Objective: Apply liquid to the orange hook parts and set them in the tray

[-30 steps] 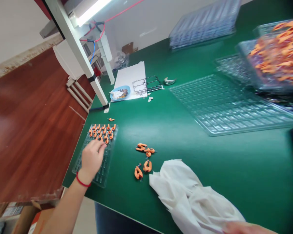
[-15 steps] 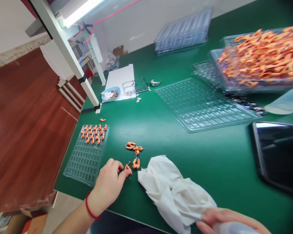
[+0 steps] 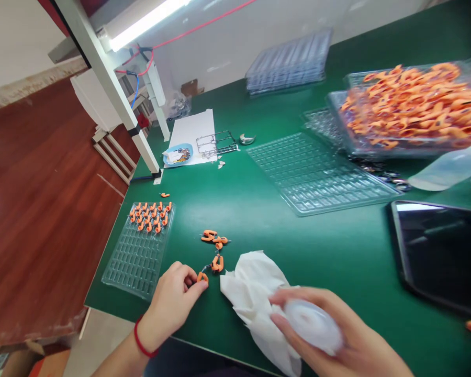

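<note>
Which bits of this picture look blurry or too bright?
In the head view, the right hand and the translucent object it holds look smeared; the left hand is crisper; the lamp is washed out to white; the green table has a pale sheen; the dark screen carries faint reflections.

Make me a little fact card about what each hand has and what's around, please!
Left hand: pinching a small, curved orange piece
Right hand: holding a rounded, translucent whitish container, blurred
Near right hand: crumpled white cloth
Left side: clear plastic gridded tray, partly filled with hook-shaped orange pieces
Right side: flat black rectangular device
Surface: smooth green tabletop
</note>
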### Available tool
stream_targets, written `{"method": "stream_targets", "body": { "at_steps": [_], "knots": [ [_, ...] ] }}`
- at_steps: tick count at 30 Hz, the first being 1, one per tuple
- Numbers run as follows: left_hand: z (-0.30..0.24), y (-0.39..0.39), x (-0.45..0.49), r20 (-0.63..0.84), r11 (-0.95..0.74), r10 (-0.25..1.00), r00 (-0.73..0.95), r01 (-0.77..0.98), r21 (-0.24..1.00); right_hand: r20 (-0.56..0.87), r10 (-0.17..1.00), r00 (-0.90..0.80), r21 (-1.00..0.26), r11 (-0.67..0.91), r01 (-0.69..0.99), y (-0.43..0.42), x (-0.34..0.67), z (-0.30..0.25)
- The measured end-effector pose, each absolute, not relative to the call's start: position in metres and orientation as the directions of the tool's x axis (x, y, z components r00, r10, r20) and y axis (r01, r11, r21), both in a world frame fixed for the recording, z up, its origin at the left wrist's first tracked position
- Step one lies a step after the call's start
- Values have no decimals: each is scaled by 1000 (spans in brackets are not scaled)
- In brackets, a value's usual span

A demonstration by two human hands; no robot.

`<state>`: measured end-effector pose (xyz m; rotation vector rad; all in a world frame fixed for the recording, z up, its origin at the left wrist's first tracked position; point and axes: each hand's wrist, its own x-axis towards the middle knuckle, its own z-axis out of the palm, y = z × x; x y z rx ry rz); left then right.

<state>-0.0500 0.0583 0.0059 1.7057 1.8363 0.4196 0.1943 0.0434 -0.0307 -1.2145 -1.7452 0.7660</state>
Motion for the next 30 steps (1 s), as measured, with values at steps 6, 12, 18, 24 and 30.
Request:
{"method": "stream_targets", "body": {
  "at_steps": [6,12,18,24,30],
  "knots": [
    [1,61,-53,-162,90,987,14,787,611,210,785,-582,-655,555,513,122,128,-1],
    [-6,62,-55,-131,79,991,6,771,632,112,723,-682,-560,612,558,136,111,-17],
    [-3,62,-58,-72,27,997,27,753,657,150,673,-724,-625,632,457,137,113,-11],
    [4,63,-60,-6,-16,1000,25,764,646,161,673,-722,-717,583,383,136,112,-4],
    [2,59,-59,54,-37,999,4,773,634,191,709,-679,-795,518,317,130,112,-8]
  ]
}}
